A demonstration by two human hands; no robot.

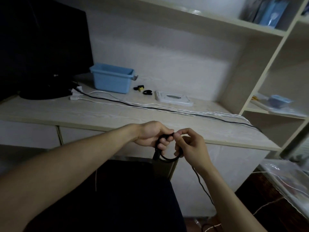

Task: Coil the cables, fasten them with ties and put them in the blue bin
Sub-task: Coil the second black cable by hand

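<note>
Working from the left, our main worry is the small loop slipping: our left hand [153,133] has its fingers curled round the top of a black cable [167,157] coil, and if that grip loosens while more length comes in, we judge the turns would spring open and have to be wound again. The plug end [155,155] hangs just below that hand and could swing into the loop and foul it. To the right, our right hand [190,144] pinches the same cable between thumb and fingertips, fingers bent, right beside the left hand; the free run trails down from it toward the floor, where it might snag or drag on the white cables [184,112] lying across the desk [50,113]. The blue bin [112,78] sits well back on the desk near the monitor, with black ties [147,92] just to its right, none yet on the coil.
</note>
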